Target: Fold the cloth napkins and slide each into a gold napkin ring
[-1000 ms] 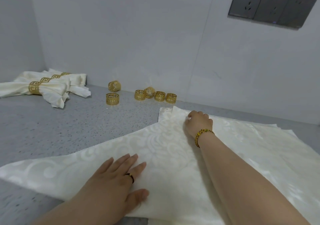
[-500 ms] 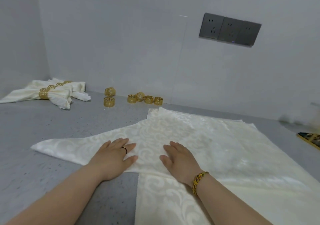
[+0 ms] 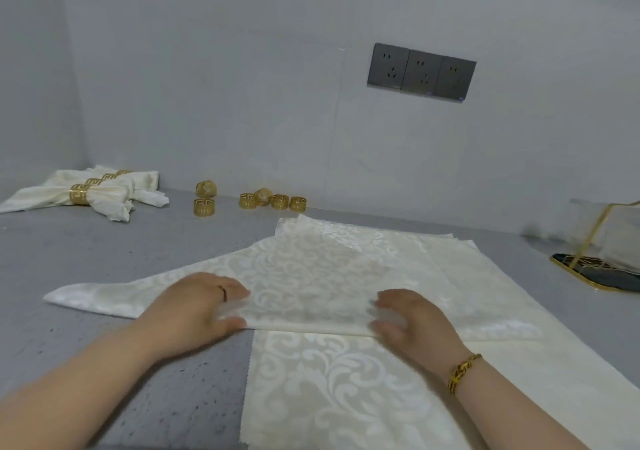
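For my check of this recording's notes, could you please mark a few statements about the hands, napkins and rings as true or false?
1. Six loose gold rings sit near the wall. True.
2. The left hand and right hand both pinch the near edge of the folded napkin. True.
3. The bracelet is on the left wrist. False: it is on the right wrist.
4. The finished napkins lie at the far right. False: they lie at the far left, in their rings.
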`<state>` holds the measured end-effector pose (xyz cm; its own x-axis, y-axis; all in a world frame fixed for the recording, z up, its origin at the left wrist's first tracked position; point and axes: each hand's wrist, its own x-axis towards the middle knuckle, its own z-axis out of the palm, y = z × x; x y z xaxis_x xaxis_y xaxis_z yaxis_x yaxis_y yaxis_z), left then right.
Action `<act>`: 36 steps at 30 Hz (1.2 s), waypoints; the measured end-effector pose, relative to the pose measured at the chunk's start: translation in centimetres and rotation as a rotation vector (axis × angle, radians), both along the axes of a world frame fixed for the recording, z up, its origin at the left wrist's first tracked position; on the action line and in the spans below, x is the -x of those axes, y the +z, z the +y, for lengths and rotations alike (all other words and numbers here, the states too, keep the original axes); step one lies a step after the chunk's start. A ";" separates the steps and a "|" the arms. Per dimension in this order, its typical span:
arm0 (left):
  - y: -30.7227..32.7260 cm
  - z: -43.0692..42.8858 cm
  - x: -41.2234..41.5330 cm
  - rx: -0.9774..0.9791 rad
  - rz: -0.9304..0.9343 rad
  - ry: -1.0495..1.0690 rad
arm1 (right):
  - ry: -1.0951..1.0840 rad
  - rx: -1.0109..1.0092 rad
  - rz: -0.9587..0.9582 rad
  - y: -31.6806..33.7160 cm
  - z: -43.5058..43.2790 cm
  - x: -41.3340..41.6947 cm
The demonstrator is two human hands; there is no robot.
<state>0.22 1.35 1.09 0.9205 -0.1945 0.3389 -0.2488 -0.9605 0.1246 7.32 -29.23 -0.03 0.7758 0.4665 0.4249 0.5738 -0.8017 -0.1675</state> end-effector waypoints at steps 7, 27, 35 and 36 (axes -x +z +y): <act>-2.4 -2.7 -1.4 -0.446 0.023 -0.041 | -0.021 0.459 -0.107 -0.6 4.1 1.3; -0.1 -5.3 -3.2 0.020 0.302 0.081 | 0.026 -0.056 0.478 3.6 4.1 -3.6; -3.0 -4.3 -6.3 0.001 0.418 0.138 | -0.120 -0.004 0.568 1.6 9.2 -12.7; -3.0 -4.3 -6.2 0.015 0.419 0.133 | -0.130 0.011 0.569 1.3 9.9 -13.4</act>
